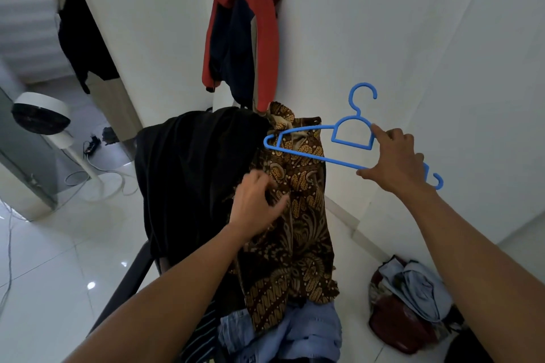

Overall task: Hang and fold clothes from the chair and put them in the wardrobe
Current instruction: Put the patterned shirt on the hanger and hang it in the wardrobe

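My right hand (395, 162) grips the blue hanger (351, 143) by its right shoulder. The thumb lies under the lower bar, the forefinger reaches up along the upper arm, and the other fingers curl round the plastic. I hold the hanger up in front of the white wall with its hook up and its left tip over the top of the brown patterned shirt (298, 221).

My left hand (256, 200) is on that shirt. The fingers are bent in and the thumb is closed against them, pinching a fold of cloth near the shirt's left edge. The shirt drapes down the right side of the chair (126, 280) back. Touching it on the left is a black garment (194, 171) spread over the rest of the back.

Near me, jeans (295, 330) lie bunched on the seat under the shirt's hem, with a striped cloth (203, 333) just to their left.

A red and navy jacket (236, 23) hangs on the far wall above the chair. A white fan (41, 115) stands far left on the tiled floor, with cables trailing round its base. On the floor at the near right sits a pile (410, 303) of clothes, pale blue on dark red.
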Available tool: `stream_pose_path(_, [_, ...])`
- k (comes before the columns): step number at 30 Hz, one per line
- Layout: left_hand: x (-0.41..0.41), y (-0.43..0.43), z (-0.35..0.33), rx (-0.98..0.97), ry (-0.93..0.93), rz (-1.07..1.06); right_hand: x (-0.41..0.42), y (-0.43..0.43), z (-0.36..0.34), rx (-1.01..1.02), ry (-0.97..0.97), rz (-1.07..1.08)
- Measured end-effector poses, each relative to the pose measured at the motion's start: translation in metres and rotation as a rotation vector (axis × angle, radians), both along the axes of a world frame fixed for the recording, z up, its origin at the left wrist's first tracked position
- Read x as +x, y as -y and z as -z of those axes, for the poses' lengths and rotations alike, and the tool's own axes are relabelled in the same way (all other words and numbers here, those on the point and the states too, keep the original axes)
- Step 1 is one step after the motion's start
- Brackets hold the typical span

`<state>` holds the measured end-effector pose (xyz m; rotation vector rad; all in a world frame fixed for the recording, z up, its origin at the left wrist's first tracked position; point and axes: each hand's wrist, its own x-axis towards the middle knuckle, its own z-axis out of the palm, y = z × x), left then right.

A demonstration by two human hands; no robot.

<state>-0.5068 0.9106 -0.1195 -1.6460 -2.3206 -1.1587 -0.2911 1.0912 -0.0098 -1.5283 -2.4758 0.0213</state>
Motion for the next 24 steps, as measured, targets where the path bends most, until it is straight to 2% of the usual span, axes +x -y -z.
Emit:
stream_pose_path(3, [-0.010,-0.035,-0.040,0.251,-0.023,-0.092,0.000,-0.004,0.004,0.010,0.002,-0.024])
stream_pose_path(5, [-0.020,-0.058,-0.067,0.287,-0.008,-0.115,0.001,-0.007,0.006,0.019,0.013,-0.045])
stream_pose_path(8, [-0.039,-0.088,-0.099,0.114,0.062,-0.115,0.004,-0.011,0.009,0.036,0.022,-0.059])
stream_pose_path(12, [-0.061,-0.111,-0.123,-0.152,-0.021,-0.110,0.010,-0.014,0.010,0.050,0.006,-0.069])
stream_pose_path(21, [-0.063,-0.102,-0.136,-0.369,-0.033,-0.030,0.039,-0.013,0.000,0.134,-0.071,-0.036])
stream_pose_path(24, [-0.056,-0.094,-0.141,-0.384,-0.056,-0.031,0.042,-0.004,-0.006,0.174,-0.081,-0.030])
